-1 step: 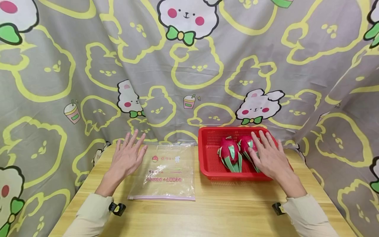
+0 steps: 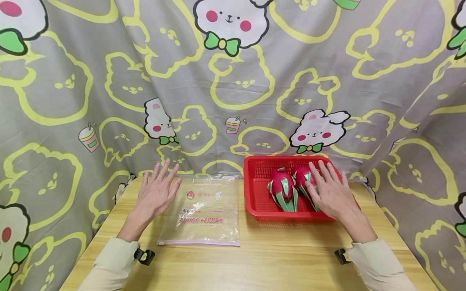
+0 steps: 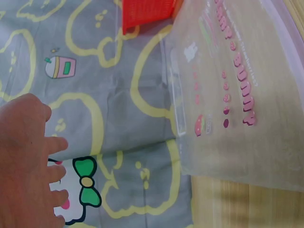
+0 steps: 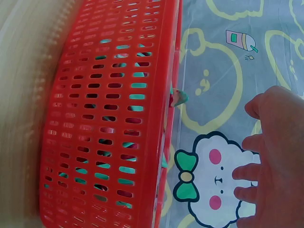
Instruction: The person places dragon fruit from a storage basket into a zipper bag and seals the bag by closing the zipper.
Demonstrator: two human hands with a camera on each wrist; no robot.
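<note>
My left hand (image 2: 156,197) is held with its fingers straight and spread, near the upper left side of a clear zipper bag (image 2: 204,232). That bag lies flat, with pink print and a lilac zip strip along its near edge; the left wrist view shows the hand apart from the bag (image 3: 275,147). On the right stands a red plastic basket (image 2: 256,202) holding two dragon fruits, one (image 2: 281,184) in full view and another (image 2: 303,178) partly hidden. My right hand (image 2: 333,197), fingers extended, is over the basket's right end and holds nothing.
A pale wooden table (image 2: 255,262) carries the bag and basket side by side, with a narrow gap between them. Behind the table hangs a grey curtain (image 2: 247,60) printed with cartoon rabbits. Dark wrist straps (image 2: 145,256) sit at both cuffs.
</note>
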